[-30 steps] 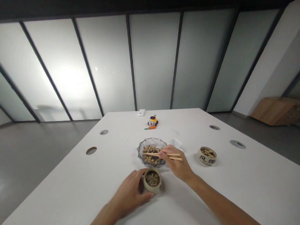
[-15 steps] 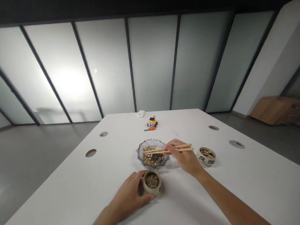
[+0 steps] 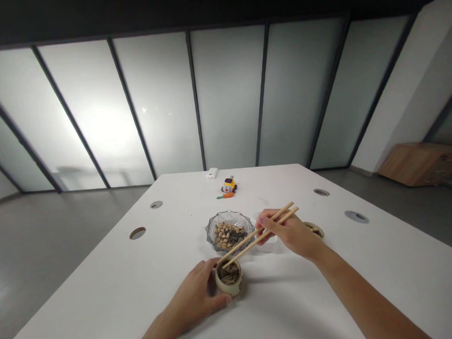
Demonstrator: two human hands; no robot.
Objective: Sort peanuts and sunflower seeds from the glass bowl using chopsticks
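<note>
My left hand (image 3: 196, 295) wraps round a small beige cup (image 3: 229, 283) filled with striped seeds near the table's front. My right hand (image 3: 290, 232) grips a pair of wooden chopsticks (image 3: 259, 234). Their tips reach down to the rim of that cup. Behind it stands a glass bowl (image 3: 229, 231) of mixed nuts and dark seeds. A second small patterned cup (image 3: 315, 229) is mostly hidden behind my right hand. I cannot tell whether the chopstick tips hold anything.
The white table (image 3: 104, 290) has round cable holes (image 3: 138, 233) on both sides. A small yellow toy car (image 3: 229, 184), an orange carrot toy (image 3: 226, 195) and a white box (image 3: 211, 173) lie at the far end. A clear plastic lid (image 3: 267, 237) lies under my right hand.
My right hand has swung the chopsticks from over the glass bowl down to the small cup that my left hand holds. The left hand has stayed in place.
</note>
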